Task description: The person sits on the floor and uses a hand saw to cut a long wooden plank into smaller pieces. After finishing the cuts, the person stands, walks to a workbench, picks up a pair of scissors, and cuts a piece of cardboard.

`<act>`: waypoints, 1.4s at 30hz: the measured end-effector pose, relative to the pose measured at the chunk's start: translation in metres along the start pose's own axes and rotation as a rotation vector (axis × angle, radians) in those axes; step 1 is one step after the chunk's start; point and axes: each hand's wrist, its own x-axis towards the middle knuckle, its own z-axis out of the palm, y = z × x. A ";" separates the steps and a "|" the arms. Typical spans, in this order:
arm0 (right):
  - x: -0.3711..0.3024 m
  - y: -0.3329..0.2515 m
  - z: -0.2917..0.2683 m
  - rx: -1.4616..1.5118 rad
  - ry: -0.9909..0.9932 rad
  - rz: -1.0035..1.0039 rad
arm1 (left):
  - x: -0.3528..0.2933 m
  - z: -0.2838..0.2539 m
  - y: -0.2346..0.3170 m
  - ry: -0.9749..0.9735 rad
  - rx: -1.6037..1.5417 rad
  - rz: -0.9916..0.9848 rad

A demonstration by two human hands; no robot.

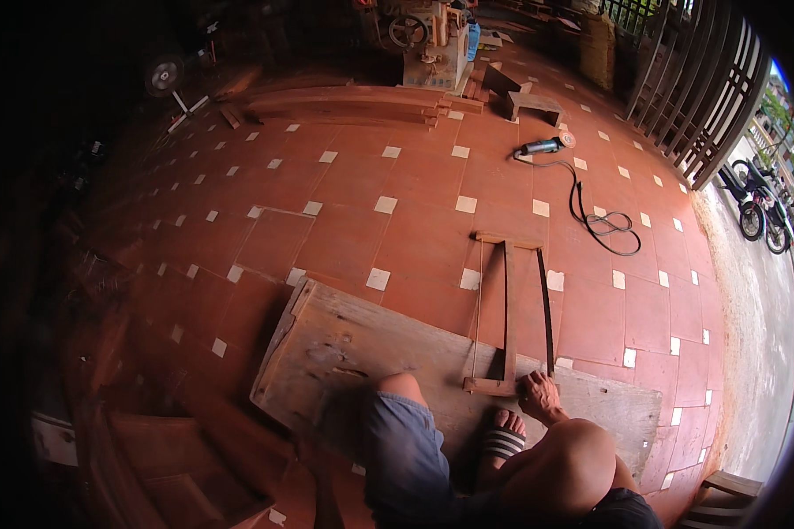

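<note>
My right hand (541, 397) is closed around the near end of a wooden frame saw (510, 304), where the blade meets the end piece. The saw points away from me, with its dark blade on the right, a wooden bar in the middle and a thin cord on the left. Its near end lies over a worn wooden plank (388, 339); the far end reaches beyond the plank above the tiled floor. My sandalled foot (505, 434) rests on the plank beside the hand. My left hand does not show.
An angle grinder (543, 145) with a looped cord lies ahead on the tiles. Farther off are long boards (344, 101), a machine with a handwheel (437, 53) and a fan (164, 78). A metal gate (701, 84) stands right; a wooden frame (172, 467) lies near left.
</note>
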 end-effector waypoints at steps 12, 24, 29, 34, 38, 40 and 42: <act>0.014 0.005 -0.027 0.074 0.031 -0.096 | 0.049 0.015 0.105 -0.794 0.605 0.151; 0.026 0.049 0.024 0.061 -0.078 -0.217 | 0.003 -0.063 0.135 -0.532 -0.955 -1.162; 0.022 0.057 0.033 0.105 -0.091 -0.238 | -0.059 -0.080 0.156 -0.401 -0.966 -1.234; 0.016 0.059 0.028 0.113 -0.085 -0.181 | -0.070 -0.100 0.178 -0.415 -0.841 -1.205; 0.008 0.057 0.029 0.130 -0.097 -0.166 | -0.031 -0.140 0.200 -0.551 -0.625 -1.111; 0.007 0.057 0.028 0.143 -0.100 -0.180 | -0.009 -0.161 0.212 -0.628 -0.512 -1.059; 0.008 0.063 0.025 0.133 -0.088 -0.178 | 0.017 -0.159 0.214 -0.728 -0.428 -0.995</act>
